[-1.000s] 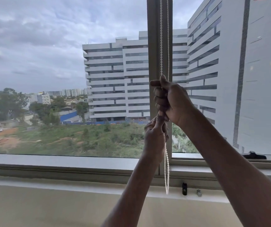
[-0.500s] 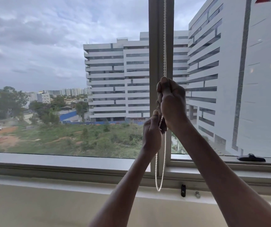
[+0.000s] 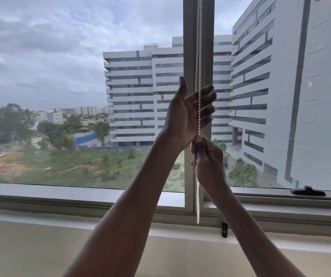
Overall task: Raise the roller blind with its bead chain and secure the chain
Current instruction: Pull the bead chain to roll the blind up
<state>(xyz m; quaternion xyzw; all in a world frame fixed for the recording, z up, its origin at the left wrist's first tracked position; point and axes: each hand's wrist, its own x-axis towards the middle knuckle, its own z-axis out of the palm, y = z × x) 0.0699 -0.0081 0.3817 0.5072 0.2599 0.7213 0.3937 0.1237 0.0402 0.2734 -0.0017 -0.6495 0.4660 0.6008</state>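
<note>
The white bead chain (image 3: 199, 47) hangs as a double strand in front of the grey window mullion (image 3: 188, 56); its lower loop ends just above the sill. My right hand (image 3: 208, 158) grips the chain at mid height, fist closed round both strands. Directly above it, my left hand (image 3: 188, 112) is raised with palm towards me, thumb up and fingers spread; the chain runs across its fingers and palm. The roller blind itself is above the picture and not in view.
A small black clip (image 3: 224, 229) sits on the wall below the sill, right of the chain's end. A black window handle (image 3: 307, 190) lies on the right frame. The window sill (image 3: 60, 193) runs across the view.
My right hand has come down the chain, still gripping it. My left hand let go below, rose above the right hand and opened against the chain.
</note>
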